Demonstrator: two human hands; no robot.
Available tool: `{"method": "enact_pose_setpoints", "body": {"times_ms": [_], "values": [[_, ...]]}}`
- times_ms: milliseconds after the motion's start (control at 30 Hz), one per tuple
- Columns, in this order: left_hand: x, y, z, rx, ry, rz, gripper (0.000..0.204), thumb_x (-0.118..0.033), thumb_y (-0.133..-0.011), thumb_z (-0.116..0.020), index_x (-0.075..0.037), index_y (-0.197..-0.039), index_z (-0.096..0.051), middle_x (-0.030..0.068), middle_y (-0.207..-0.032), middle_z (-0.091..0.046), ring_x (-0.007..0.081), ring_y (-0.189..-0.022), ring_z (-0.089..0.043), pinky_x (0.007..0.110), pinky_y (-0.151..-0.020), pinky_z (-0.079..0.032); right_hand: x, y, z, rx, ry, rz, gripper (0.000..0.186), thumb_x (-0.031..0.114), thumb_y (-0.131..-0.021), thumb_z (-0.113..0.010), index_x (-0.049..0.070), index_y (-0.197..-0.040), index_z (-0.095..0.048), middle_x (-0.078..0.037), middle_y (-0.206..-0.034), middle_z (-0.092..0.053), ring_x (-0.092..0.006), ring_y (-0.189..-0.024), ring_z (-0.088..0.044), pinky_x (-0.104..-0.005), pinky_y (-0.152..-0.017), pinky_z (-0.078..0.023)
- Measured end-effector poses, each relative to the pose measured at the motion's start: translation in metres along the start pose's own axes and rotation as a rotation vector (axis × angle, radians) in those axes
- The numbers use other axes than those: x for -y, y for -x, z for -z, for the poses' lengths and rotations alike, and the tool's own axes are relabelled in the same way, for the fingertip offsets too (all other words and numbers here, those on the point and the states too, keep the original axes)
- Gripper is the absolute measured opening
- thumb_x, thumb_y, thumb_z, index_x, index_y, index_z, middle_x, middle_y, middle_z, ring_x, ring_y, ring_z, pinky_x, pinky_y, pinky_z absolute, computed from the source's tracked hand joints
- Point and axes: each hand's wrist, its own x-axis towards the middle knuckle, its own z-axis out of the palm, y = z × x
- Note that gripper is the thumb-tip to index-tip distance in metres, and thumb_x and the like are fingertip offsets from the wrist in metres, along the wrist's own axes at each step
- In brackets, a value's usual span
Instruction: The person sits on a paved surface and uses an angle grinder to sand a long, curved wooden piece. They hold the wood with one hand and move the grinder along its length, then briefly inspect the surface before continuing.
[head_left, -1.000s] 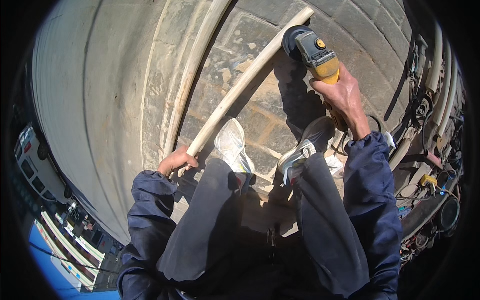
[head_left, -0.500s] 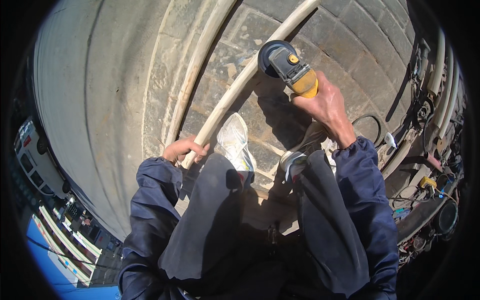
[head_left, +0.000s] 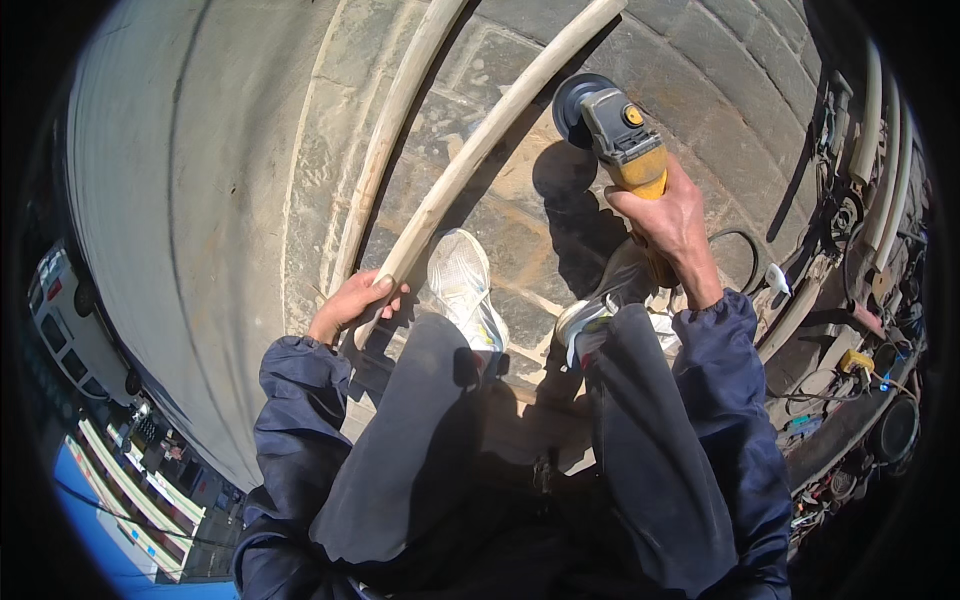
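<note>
A long pale wooden pole (head_left: 478, 152) slants from my left hand up to the far edge of the view. Around its near end, beside my left knee, my left hand (head_left: 358, 303) is closed. My right hand (head_left: 668, 215) grips the yellow body of an angle grinder (head_left: 622, 135) with a dark round disc. The disc stands off to the right of the pole, apart from it, and whether it spins I cannot tell. A second pale pole (head_left: 388, 138) lies on the paving to the left of the held one.
White shoes (head_left: 462, 280) on my feet stand on stone paving (head_left: 720, 90). Along the right are more poles (head_left: 888, 170), cables and a clutter of tools (head_left: 850, 365). A concrete strip (head_left: 230, 200) runs at the left, with a white van (head_left: 75, 325) beyond.
The grinder in my right hand has moved right, away from the pole. My left hand has shifted the pole's near end slightly left and toward me.
</note>
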Motion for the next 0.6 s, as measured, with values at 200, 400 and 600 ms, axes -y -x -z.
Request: {"method": "enact_pose_setpoints", "body": {"times_ms": [200,400,600], "values": [[-0.008,-0.003,-0.014,-0.067,-0.285,-0.034,0.068,-0.071,-0.110,-0.071,-0.003,-0.103,-0.073,0.0013,-0.078,-0.066,0.0119,-0.070,-0.065,0.032,-0.067,-0.052,0.017,-0.035,-0.018,0.048,0.062,0.067,0.069,0.043,-0.082,-0.090,-0.001,-0.132,-0.073,-0.025,-0.109,-0.084,-0.0400,-0.103,-0.083,-0.0479,-0.092,-0.063],[-0.020,-0.003,-0.020,-0.112,-0.341,0.024,0.058,-0.058,-0.106,-0.083,-0.002,-0.095,-0.073,0.0011,-0.072,-0.065,0.0123,-0.063,-0.063,0.033,-0.060,-0.049,0.031,-0.005,-0.055,0.231,0.338,0.265,0.061,0.039,-0.080,-0.089,-0.003,-0.120,-0.068,-0.032,-0.104,-0.081,-0.0518,-0.101,-0.080,-0.0566,-0.090,-0.064],[-0.025,-0.007,-0.035,-0.191,-0.258,0.082,0.048,-0.045,-0.100,-0.093,-0.003,-0.090,-0.072,0.0010,-0.070,-0.066,0.0108,-0.060,-0.062,0.031,-0.056,-0.048,0.039,0.010,-0.085,0.300,0.353,0.333,0.057,0.037,-0.080,-0.090,-0.001,-0.114,-0.066,-0.029,-0.101,-0.081,-0.0518,-0.096,-0.079,-0.0591,-0.087,-0.063]]}}
